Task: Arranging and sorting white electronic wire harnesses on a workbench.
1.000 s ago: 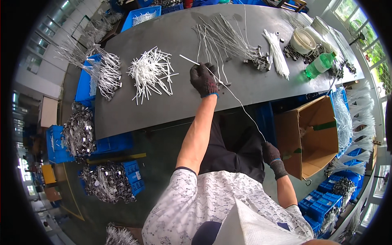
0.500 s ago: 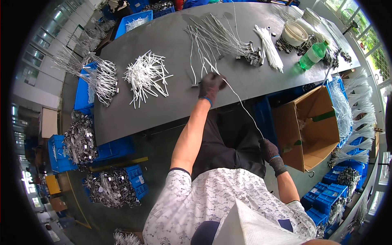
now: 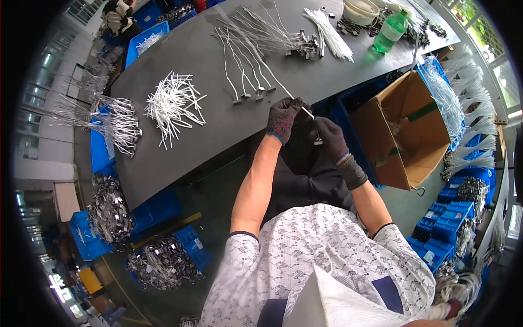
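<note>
Two gloved hands work at the near edge of the grey table (image 3: 180, 147), which serves as the reference landmark. Left of the table, blue bins (image 3: 98, 147) hold bundled white wires. On the table's left half lies a loose pile of short white ties (image 3: 171, 103). Toward the table's centre, several long white wires with small metal end clips (image 3: 245, 60) lie fanned out, clips pointing to the near edge. At that near edge, the left hand (image 3: 283, 117) has its fingers pinched together on one white wire (image 3: 283, 88), whose long axis runs diagonally from the table's far centre down toward the person. Just off the table edge, the right hand (image 3: 329, 141) sits beside the left, fingers closed about the wire's near end, where a small metal clip (image 3: 317, 141) shows; the exact grip is partly hidden. The wire end lies between both hands, nearer the right. Right of the table stands an open cardboard box (image 3: 406, 131).
</note>
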Motion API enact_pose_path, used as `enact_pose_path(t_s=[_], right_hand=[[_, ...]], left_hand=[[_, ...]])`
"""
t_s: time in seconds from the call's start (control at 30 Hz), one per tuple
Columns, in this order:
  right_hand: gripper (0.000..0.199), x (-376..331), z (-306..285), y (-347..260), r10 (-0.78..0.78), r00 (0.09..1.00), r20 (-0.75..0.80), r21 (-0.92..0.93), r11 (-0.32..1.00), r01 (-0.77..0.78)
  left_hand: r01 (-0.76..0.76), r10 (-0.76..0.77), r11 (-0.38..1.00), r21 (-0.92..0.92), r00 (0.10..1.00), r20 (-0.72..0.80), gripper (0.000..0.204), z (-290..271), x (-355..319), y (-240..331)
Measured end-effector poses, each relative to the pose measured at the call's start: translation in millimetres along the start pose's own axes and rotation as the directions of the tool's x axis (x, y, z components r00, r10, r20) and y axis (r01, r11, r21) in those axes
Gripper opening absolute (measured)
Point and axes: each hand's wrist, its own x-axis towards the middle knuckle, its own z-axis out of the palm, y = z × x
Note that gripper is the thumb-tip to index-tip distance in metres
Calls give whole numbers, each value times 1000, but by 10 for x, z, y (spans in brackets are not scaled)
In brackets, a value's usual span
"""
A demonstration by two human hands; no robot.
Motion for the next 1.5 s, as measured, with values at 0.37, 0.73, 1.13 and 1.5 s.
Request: enact_pose_path(t_s=[0.37,0.73,1.13,1.5], right_hand=[[48,-269,162,160,239,970,-33,-62,969,-241],[49,394,380,3,21,996,-82,60,998,-16],[36,1808,895,745,663,735,140,407,638,-653],[44,3273,1634,1389,203,961,188,-457,884,-98]], left_hand=[[-149,130,960,239,987,92,25,320,-636,-347],[-45,80,930,366,994,-80,29,-171,-217,-89],[222,-150,670,708,975,-164,36,-1558,986,705],[601,442,-226,767,765,-469,29,-3253,970,896]])
